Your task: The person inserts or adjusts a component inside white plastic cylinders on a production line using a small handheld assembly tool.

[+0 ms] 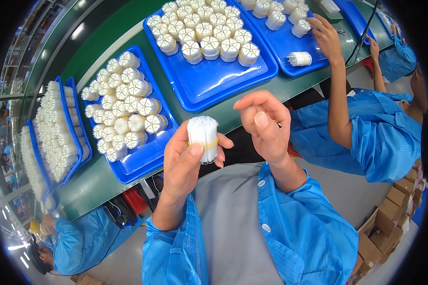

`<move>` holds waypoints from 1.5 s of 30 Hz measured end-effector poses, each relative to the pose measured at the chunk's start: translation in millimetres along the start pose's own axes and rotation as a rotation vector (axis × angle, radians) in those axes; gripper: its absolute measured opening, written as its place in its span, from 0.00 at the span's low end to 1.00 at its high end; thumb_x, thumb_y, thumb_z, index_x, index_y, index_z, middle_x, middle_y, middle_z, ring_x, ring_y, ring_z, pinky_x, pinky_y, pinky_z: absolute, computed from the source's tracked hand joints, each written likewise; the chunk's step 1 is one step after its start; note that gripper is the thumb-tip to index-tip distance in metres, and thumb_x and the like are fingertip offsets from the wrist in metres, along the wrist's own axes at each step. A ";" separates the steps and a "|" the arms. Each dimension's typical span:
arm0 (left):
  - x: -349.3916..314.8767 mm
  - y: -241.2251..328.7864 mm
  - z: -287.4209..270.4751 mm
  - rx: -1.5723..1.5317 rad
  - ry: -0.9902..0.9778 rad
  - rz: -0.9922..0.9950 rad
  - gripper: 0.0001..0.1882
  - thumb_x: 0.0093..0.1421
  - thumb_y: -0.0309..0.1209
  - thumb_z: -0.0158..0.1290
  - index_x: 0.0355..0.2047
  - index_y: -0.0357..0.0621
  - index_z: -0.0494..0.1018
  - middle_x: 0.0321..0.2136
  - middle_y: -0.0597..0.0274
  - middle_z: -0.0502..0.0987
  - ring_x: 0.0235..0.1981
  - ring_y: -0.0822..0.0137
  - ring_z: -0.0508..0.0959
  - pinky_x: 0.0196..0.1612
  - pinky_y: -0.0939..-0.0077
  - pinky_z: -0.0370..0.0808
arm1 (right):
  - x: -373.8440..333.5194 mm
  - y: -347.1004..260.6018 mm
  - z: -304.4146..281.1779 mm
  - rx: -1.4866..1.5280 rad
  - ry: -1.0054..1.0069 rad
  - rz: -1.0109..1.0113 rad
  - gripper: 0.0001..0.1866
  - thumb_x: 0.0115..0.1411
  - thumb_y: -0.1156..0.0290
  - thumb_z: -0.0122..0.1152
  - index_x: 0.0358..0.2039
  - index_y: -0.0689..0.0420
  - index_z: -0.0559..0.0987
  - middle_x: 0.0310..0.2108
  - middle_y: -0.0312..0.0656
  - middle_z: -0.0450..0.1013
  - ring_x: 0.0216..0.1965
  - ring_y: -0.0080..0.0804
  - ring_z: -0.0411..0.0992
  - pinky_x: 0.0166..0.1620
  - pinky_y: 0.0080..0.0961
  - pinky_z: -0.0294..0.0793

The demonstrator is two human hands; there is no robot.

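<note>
My left hand (179, 159) is closed around a white bundle of slim tubes (202, 129), held upright with a yellow rubber band around its middle. The thumb presses on the band, and fingertips show on the far side. Beside it and a little higher, my right hand (269, 124) is raised with curved fingers and the thumb apart; nothing shows in it. Similar banded bundles stand grouped at the far end of a blue tray (195, 91) beyond my hands. Another blue tray (128, 176) to the left carries several more.
A co-worker's hand (325, 38) reaches over a blue tray (297, 70) at the right, where one bundle (299, 59) lies on its side. Stacked blue trays of white pieces (57, 128) stand at far left on the green conveyor table (83, 202). Cardboard boxes (368, 242) lie at lower right.
</note>
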State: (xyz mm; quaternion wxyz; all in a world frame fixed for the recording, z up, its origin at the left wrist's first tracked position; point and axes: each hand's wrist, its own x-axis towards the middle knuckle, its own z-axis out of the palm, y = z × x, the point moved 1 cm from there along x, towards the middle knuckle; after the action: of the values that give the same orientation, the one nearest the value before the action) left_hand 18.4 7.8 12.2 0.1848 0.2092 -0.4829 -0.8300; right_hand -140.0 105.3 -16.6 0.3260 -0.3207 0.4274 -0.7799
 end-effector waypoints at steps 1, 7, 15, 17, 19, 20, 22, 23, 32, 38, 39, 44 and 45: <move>-0.2 -0.4 -0.3 -0.048 -0.033 -0.024 0.27 0.62 0.42 0.50 0.53 0.32 0.63 0.38 0.43 0.77 0.32 0.67 0.78 0.35 0.74 0.77 | 0.1 0.3 0.2 0.000 0.000 -0.001 0.17 0.62 0.63 0.54 0.41 0.67 0.76 0.18 0.26 0.63 0.21 0.08 0.56 0.25 0.13 0.52; -2.0 -1.5 5.8 -0.112 -0.070 -0.038 0.29 0.62 0.44 0.50 0.53 0.32 0.63 0.38 0.44 0.77 0.32 0.67 0.78 0.34 0.74 0.76 | -2.8 -1.8 1.6 0.026 0.005 -0.010 0.19 0.63 0.60 0.54 0.40 0.67 0.76 0.18 0.27 0.63 0.21 0.09 0.56 0.25 0.14 0.51; -2.9 -6.7 5.5 0.103 -0.011 0.034 0.26 0.50 0.28 0.64 0.48 0.38 0.68 0.33 0.62 0.76 0.32 0.76 0.75 0.34 0.81 0.72 | 9.9 -44.8 14.6 0.639 -0.182 -0.197 0.30 0.69 0.44 0.39 0.17 0.54 0.62 0.15 0.34 0.58 0.17 0.24 0.49 0.24 0.27 0.52; -6.1 -4.8 7.3 0.311 0.089 0.006 0.25 0.45 0.21 0.66 0.44 0.40 0.71 0.34 0.65 0.76 0.32 0.78 0.75 0.35 0.82 0.73 | 11.0 -45.9 21.4 0.724 -0.241 -0.215 0.31 0.69 0.43 0.36 0.16 0.54 0.60 0.15 0.35 0.59 0.17 0.25 0.50 0.24 0.27 0.52; -5.5 -8.2 9.8 0.374 0.117 0.078 0.24 0.44 0.20 0.66 0.43 0.40 0.71 0.34 0.65 0.77 0.32 0.78 0.76 0.35 0.81 0.73 | 10.8 -45.8 28.8 0.759 -0.300 -0.220 0.31 0.69 0.43 0.35 0.16 0.53 0.61 0.15 0.35 0.59 0.18 0.26 0.50 0.24 0.27 0.53; -5.5 -9.3 10.8 0.439 0.144 0.151 0.22 0.44 0.19 0.65 0.41 0.41 0.72 0.34 0.66 0.77 0.32 0.77 0.76 0.35 0.81 0.74 | 11.2 -45.2 31.1 0.771 -0.314 -0.209 0.31 0.69 0.43 0.36 0.16 0.53 0.61 0.15 0.34 0.59 0.18 0.26 0.50 0.25 0.27 0.53; -5.4 -10.1 12.4 0.478 0.144 0.177 0.22 0.45 0.19 0.65 0.41 0.40 0.72 0.34 0.65 0.78 0.32 0.77 0.77 0.36 0.81 0.74 | 10.0 -44.2 33.0 0.765 -0.317 -0.186 0.31 0.69 0.43 0.37 0.16 0.53 0.61 0.15 0.34 0.59 0.18 0.26 0.50 0.25 0.27 0.53; -5.5 -10.0 13.1 0.517 0.144 0.203 0.21 0.45 0.20 0.65 0.40 0.40 0.72 0.34 0.65 0.78 0.33 0.76 0.77 0.36 0.80 0.75 | 9.4 -43.5 33.6 0.760 -0.321 -0.163 0.30 0.69 0.44 0.37 0.16 0.53 0.61 0.15 0.34 0.59 0.18 0.26 0.50 0.25 0.27 0.52; -3.3 -8.4 11.6 0.716 0.145 0.364 0.20 0.42 0.19 0.64 0.38 0.40 0.73 0.32 0.61 0.78 0.32 0.73 0.79 0.35 0.79 0.75 | 10.9 -39.3 39.8 0.751 -0.306 -0.142 0.29 0.70 0.49 0.40 0.16 0.55 0.61 0.13 0.33 0.56 0.16 0.24 0.49 0.23 0.26 0.52; -1.0 -6.7 8.7 0.862 0.139 0.394 0.21 0.40 0.19 0.63 0.37 0.39 0.73 0.30 0.58 0.78 0.30 0.70 0.79 0.32 0.78 0.74 | 12.8 -36.6 43.7 0.798 -0.173 0.057 0.25 0.72 0.60 0.41 0.16 0.55 0.59 0.12 0.32 0.54 0.15 0.19 0.48 0.20 0.24 0.50; -0.4 -7.9 6.5 0.862 0.139 0.395 0.21 0.40 0.19 0.63 0.37 0.39 0.73 0.30 0.58 0.78 0.30 0.70 0.79 0.32 0.78 0.74 | 14.3 -37.4 44.5 0.798 -0.174 0.057 0.25 0.72 0.60 0.41 0.16 0.55 0.59 0.12 0.32 0.54 0.15 0.19 0.48 0.20 0.24 0.50; 5.4 -18.3 1.7 0.832 0.179 0.364 0.20 0.40 0.20 0.64 0.36 0.39 0.73 0.30 0.59 0.78 0.29 0.71 0.79 0.33 0.78 0.75 | 22.3 -32.7 47.0 0.644 -0.155 0.134 0.24 0.72 0.61 0.35 0.16 0.52 0.59 0.11 0.31 0.53 0.14 0.19 0.46 0.21 0.22 0.49; 5.4 -19.1 2.4 0.832 0.181 0.366 0.20 0.40 0.20 0.64 0.36 0.39 0.73 0.30 0.59 0.78 0.29 0.71 0.79 0.33 0.78 0.75 | 23.6 -31.6 47.0 0.696 -0.134 0.137 0.24 0.71 0.61 0.40 0.16 0.54 0.59 0.12 0.32 0.54 0.15 0.17 0.48 0.20 0.21 0.49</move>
State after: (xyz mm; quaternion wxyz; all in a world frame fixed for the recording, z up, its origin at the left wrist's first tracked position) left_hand 10.6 15.7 -4.4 0.2697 0.2486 -0.7860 -0.4977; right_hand -124.5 78.7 36.5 0.4942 -0.2115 0.1345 -0.8324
